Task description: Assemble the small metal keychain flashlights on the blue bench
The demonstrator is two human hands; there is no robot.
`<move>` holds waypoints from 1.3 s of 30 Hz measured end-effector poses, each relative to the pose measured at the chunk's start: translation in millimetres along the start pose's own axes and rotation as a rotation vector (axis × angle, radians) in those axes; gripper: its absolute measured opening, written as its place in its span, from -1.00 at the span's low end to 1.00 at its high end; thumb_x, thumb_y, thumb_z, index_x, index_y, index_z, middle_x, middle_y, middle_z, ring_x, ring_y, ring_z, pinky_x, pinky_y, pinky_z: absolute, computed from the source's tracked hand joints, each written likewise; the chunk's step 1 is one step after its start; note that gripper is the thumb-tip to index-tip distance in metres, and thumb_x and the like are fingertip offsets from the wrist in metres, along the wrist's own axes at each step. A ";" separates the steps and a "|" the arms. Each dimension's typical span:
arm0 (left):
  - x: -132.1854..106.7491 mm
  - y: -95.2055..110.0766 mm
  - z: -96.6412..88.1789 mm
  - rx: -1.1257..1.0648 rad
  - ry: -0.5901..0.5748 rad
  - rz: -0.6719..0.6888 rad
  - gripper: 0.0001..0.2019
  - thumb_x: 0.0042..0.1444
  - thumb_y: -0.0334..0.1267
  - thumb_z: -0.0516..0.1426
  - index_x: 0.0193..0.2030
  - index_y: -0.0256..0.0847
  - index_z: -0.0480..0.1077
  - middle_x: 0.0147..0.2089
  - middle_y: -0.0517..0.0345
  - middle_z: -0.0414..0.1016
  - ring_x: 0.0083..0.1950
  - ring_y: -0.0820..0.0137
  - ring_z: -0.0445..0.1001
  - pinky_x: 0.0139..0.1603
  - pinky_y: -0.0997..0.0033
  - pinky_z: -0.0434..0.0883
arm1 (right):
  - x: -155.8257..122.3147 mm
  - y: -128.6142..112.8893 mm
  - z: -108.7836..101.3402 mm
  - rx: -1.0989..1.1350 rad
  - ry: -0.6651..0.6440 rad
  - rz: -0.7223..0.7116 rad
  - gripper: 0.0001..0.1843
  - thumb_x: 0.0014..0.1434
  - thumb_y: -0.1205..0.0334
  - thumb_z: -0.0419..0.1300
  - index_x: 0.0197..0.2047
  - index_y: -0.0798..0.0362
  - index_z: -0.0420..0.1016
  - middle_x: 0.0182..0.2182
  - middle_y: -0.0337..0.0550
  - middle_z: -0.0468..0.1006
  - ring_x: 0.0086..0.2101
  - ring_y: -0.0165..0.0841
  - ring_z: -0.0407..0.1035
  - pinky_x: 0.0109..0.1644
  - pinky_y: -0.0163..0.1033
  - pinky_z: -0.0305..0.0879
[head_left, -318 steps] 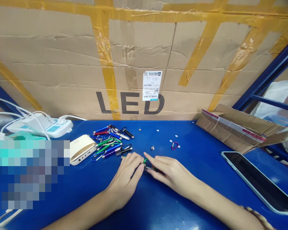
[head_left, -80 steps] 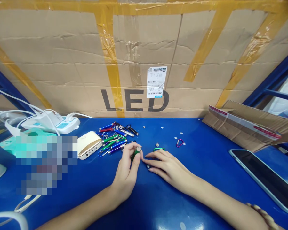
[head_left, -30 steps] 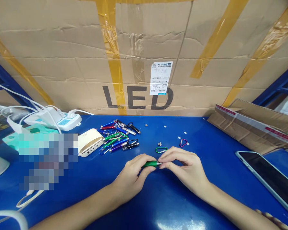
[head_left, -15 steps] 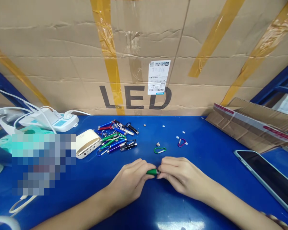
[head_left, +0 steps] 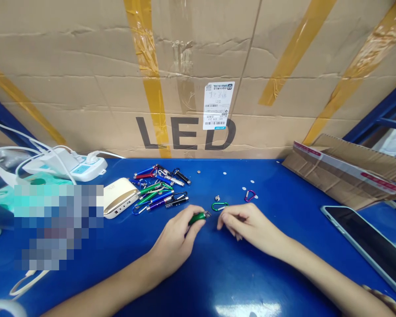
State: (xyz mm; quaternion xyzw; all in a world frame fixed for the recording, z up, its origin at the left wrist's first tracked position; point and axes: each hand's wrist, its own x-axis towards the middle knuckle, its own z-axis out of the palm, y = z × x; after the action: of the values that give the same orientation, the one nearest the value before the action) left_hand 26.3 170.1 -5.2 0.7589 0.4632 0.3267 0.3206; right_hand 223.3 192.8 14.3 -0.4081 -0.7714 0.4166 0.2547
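Observation:
My left hand (head_left: 176, 235) is closed around a small green penlight (head_left: 196, 218), whose silvery end sticks out past the thumb and points right. My right hand (head_left: 247, 222) hovers just right of that end, its fingers loosely bent and apart, with nothing visible in them. Right behind its fingertips lies a green carabiner clip (head_left: 219, 206) on the blue table. A tiny silvery metal part (head_left: 217, 198) sits behind the clip, and a purple carabiner clip (head_left: 250, 195) lies farther right.
A pile of colored penlights (head_left: 161, 189) with clips lies at the back left, beside a white power bank (head_left: 120, 198). A power strip (head_left: 86, 167) with cables stands behind. On the right are a phone (head_left: 366, 246) and an open carton (head_left: 346, 171). A large cardboard box (head_left: 102, 110) closes the back.
My hands have come apart. The left has lifted the penlight up and left, baring its silvery end; the right has let go of that end and moved slightly up beside the green clip.

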 end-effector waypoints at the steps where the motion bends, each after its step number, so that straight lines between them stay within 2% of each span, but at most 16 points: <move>1: 1.1 -0.2 -0.7 -0.024 0.032 -0.052 -0.81 0.21 -0.18 -0.10 -0.15 -0.18 0.23 -0.33 0.18 0.35 -0.35 0.49 0.30 -0.31 0.52 0.25 | 1.7 3.4 -4.1 -0.114 0.095 -0.041 -0.57 0.23 0.02 -0.05 -0.39 0.15 0.47 -0.58 -0.20 0.36 -0.59 -0.54 0.23 -0.53 -0.48 0.16; 3: 2.9 -0.6 -2.2 -0.073 0.077 -0.117 -0.77 0.21 -0.13 -0.13 -0.16 -0.21 0.20 -0.42 0.20 0.29 -0.40 0.49 0.26 -0.36 0.51 0.21 | 4.7 11.0 -11.4 -0.371 0.257 -0.109 -0.68 0.19 0.04 0.04 -0.29 0.08 0.49 -0.40 -0.17 0.44 -0.49 -0.51 0.29 -0.46 -0.46 0.20; 4: 3.4 -0.8 -2.7 -0.099 0.087 -0.129 -0.75 0.22 -0.11 -0.15 -0.17 -0.22 0.20 -0.44 0.20 0.26 -0.40 0.49 0.25 -0.37 0.50 0.20 | 5.8 14.8 -14.0 -0.484 0.287 -0.130 -0.73 0.16 0.05 0.09 -0.25 0.04 0.50 -0.33 -0.17 0.44 -0.45 -0.49 0.31 -0.44 -0.45 0.20; 8: 2.3 -0.5 -1.8 -0.181 0.077 -0.144 -0.72 0.23 -0.07 -0.19 -0.18 -0.22 0.16 -0.43 0.20 0.22 -0.38 0.49 0.21 -0.35 0.49 0.17 | 8.3 25.1 -16.7 -0.697 0.194 -0.181 -0.79 0.13 0.09 0.15 -0.22 -0.02 0.50 -0.26 -0.21 0.43 -0.33 -0.45 0.35 -0.39 -0.44 0.23; 14: -1.7 1.2 3.6 -0.265 0.042 -0.176 -0.69 0.23 -0.02 -0.23 -0.23 -0.22 0.11 -0.39 0.18 0.20 -0.36 0.49 0.19 -0.29 0.46 0.19 | 9.0 26.3 -11.3 -0.840 0.168 -0.294 -0.75 0.25 0.22 -0.01 -0.24 0.09 0.47 -0.31 -0.15 0.44 -0.29 -0.42 0.35 -0.35 -0.40 0.26; 16: -1.4 1.3 4.3 -0.286 0.052 -0.194 -0.69 0.22 0.00 -0.22 -0.26 -0.22 0.08 -0.39 0.18 0.20 -0.35 0.48 0.19 -0.27 0.46 0.20 | 8.2 23.9 -8.7 -0.814 0.185 -0.338 -0.74 0.26 0.23 -0.03 -0.27 0.12 0.45 -0.31 -0.13 0.45 -0.27 -0.41 0.35 -0.30 -0.37 0.28; 19: 0.2 1.7 4.3 -0.295 0.062 -0.225 -0.70 0.20 0.02 -0.18 -0.31 -0.21 0.03 -0.39 0.21 0.17 -0.37 0.50 0.15 -0.31 0.48 0.18 | 4.7 16.9 -2.4 -0.644 0.226 -0.393 -0.76 0.26 0.22 -0.03 -0.22 0.13 0.43 -0.29 -0.13 0.46 -0.29 -0.43 0.37 -0.23 -0.36 0.31; 22: 1.8 2.5 4.1 -0.309 0.061 -0.210 -0.72 0.19 -0.02 -0.12 -0.34 -0.20 -0.02 -0.42 0.26 0.12 -0.40 0.53 0.11 -0.33 0.51 0.15 | -0.6 8.6 6.7 -0.463 0.195 -0.487 -0.80 0.25 0.25 0.00 -0.16 0.13 0.39 -0.27 -0.15 0.47 -0.29 -0.47 0.37 -0.20 -0.39 0.31; 26: 2.3 3.0 4.6 -0.377 0.065 -0.144 -0.75 0.17 -0.09 -0.10 -0.37 -0.20 -0.06 -0.42 0.26 0.09 -0.40 0.54 0.14 -0.32 0.51 0.18 | -5.6 2.9 16.0 -0.374 0.147 -0.588 -0.85 0.22 0.31 0.04 -0.18 0.13 0.39 -0.26 -0.16 0.46 -0.24 -0.47 0.35 -0.14 -0.40 0.29; 28: 1.7 2.9 5.0 -0.350 0.062 -0.115 -0.76 0.17 -0.12 -0.10 -0.39 -0.20 -0.06 -0.42 0.26 0.08 -0.41 0.55 0.13 -0.34 0.53 0.17 | -6.2 3.2 17.7 -0.384 0.152 -0.556 -0.82 0.21 0.29 0.05 -0.13 0.14 0.37 -0.25 -0.14 0.45 -0.24 -0.46 0.34 -0.15 -0.39 0.29; 31: 0.3 2.5 5.4 -0.262 0.039 -0.061 -0.78 0.18 -0.15 -0.10 -0.40 -0.21 -0.03 -0.45 0.26 0.07 -0.45 0.55 0.08 -0.41 0.55 0.13 | -6.2 4.6 18.2 -0.503 0.142 -0.492 -0.66 0.24 0.23 0.01 0.04 0.20 0.29 -0.31 -0.09 0.43 -0.32 -0.42 0.34 -0.24 -0.34 0.31; 35: -2.1 0.8 5.9 -0.174 -0.012 -0.020 -0.80 0.19 -0.18 -0.11 -0.40 -0.22 0.02 -0.47 0.27 0.08 -0.50 0.57 0.04 -0.49 0.56 0.08 | -6.8 2.3 17.5 -0.646 0.026 -0.467 -0.60 0.29 0.19 -0.10 0.07 0.26 0.28 -0.42 -0.09 0.39 -0.40 -0.37 0.32 -0.33 -0.29 0.29; 39: -4.0 -3.8 7.1 -0.127 -0.035 -0.021 -0.81 0.20 -0.18 -0.12 -0.39 -0.22 0.06 -0.48 0.27 0.08 -0.49 0.56 0.03 -0.48 0.57 0.07 | -8.2 -3.4 16.2 -0.595 -0.073 -0.367 -0.58 0.29 0.15 -0.09 0.12 0.21 0.23 -0.39 -0.11 0.39 -0.38 -0.40 0.32 -0.31 -0.34 0.27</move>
State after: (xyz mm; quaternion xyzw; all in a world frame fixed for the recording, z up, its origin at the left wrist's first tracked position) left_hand 28.7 166.5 -13.1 0.7379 0.4438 0.3387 0.3792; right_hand 214.4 177.7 8.2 -0.3039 -0.9281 0.1354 0.1674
